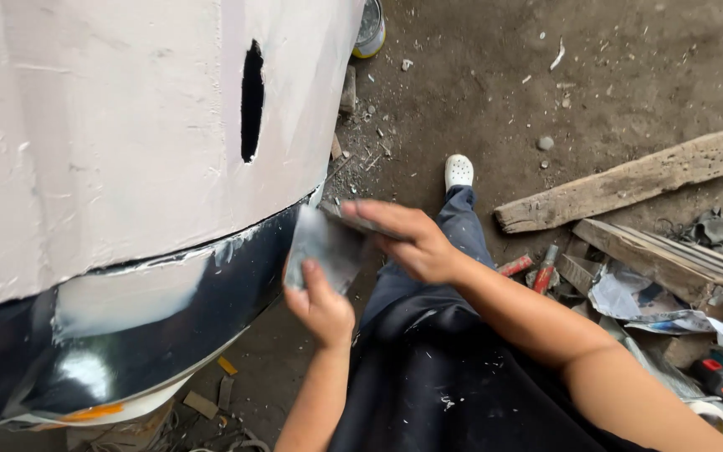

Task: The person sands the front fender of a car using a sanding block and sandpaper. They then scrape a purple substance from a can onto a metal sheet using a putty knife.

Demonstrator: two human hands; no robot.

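My left hand (pixel 321 303) grips the lower edge of a flat grey board (pixel 326 249), thumb on its face and fingers closed behind it. The board tilts up, close beside the curved car panel (pixel 127 151), near the panel's glossy black lower part (pixel 186 310). My right hand (pixel 407 238) is closed on a thin flat scraper (pixel 360 223), fingers stretched along the top of it, and its blade lies on the upper edge of the board. Both hands meet just to the right of the panel.

The panel is covered in pale pinkish filler, rough and streaked, with a narrow dark slot (pixel 251 100) cut through it high up. Below the filler the black paint shines, with a white smear across it.

I am crouched, with my dark trousers (pixel 437 351) under my arms and my white shoe (pixel 458 171) out ahead on the dirt floor (pixel 546 75). A tin can (pixel 370 29) stands at the top by the panel's edge. To my right lie a weathered plank (pixel 629 180), more boards (pixel 671 255), crumpled paper (pixel 629 297) and a few red-handled tools (pixel 533 268).
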